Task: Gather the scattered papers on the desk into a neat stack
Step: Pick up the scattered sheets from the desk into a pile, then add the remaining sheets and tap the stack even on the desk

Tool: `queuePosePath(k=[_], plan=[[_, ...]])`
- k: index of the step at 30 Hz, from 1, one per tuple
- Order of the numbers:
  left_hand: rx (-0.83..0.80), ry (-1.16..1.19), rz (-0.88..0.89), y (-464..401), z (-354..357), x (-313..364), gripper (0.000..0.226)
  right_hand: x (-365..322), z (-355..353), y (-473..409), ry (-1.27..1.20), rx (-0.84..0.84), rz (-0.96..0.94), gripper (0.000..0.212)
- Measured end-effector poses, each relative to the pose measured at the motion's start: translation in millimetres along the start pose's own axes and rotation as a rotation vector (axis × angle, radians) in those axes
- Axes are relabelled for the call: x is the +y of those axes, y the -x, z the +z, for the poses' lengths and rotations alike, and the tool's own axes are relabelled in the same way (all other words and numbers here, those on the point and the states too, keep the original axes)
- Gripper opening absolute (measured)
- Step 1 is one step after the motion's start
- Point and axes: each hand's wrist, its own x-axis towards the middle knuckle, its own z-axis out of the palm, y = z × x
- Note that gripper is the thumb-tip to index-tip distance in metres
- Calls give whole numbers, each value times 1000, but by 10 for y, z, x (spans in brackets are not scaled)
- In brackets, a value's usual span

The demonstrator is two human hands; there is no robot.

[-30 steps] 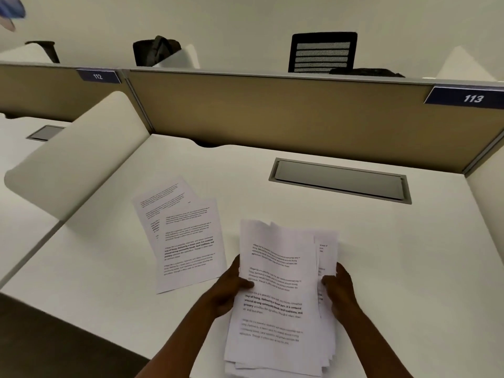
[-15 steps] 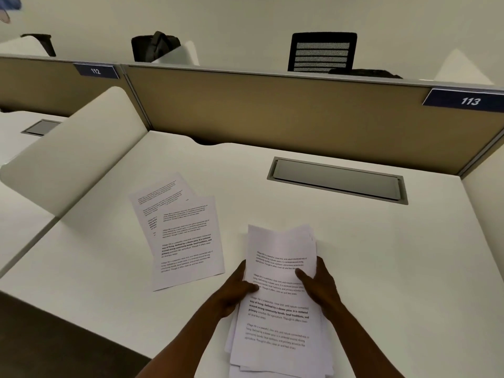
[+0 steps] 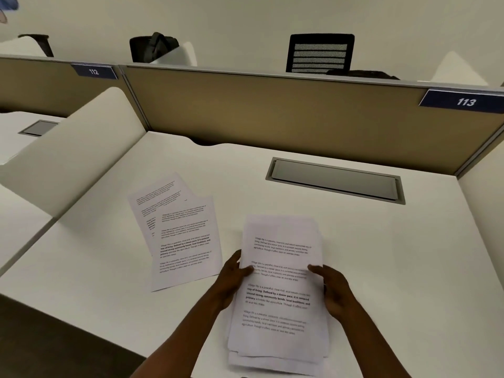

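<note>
A stack of printed papers (image 3: pixel 278 290) lies between the two hands on the white surface (image 3: pixel 395 255), its long edges running away from the person. The left hand (image 3: pixel 231 276) grips the stack's left edge, thumb laid on the top sheet; the right hand (image 3: pixel 334 290) clasps the right edge, thumb also on top. The lower sheets fan out slightly at the near end.

A second ago the sheets behind the top page jutted out well to the right, and the right hand sat farther out; now the hands have closed in and the far edges nearly line up.

Two loose sheets (image 3: pixel 182 236) lie overlapping beyond and to the left of the left hand, apart from the stack. One grey cable hatch (image 3: pixel 335 180) sits well beyond the hands, near the tan partition (image 3: pixel 272 113).
</note>
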Motion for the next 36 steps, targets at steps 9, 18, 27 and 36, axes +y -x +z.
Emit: queuePosePath(k=[9,18,27,36], plan=[[42,-126,182,74,179,317,43,-238,196,226,240,39,-385,46],[37,-98,506,170,449,966,43,-914,326,530,161,-62,-837,35],[162,-215,346,-56,476,343,42,-199,219,236,378,121,-601,13],[222,-360,247,-59,176,296,47,-334,272,172,700,27,-677,40]])
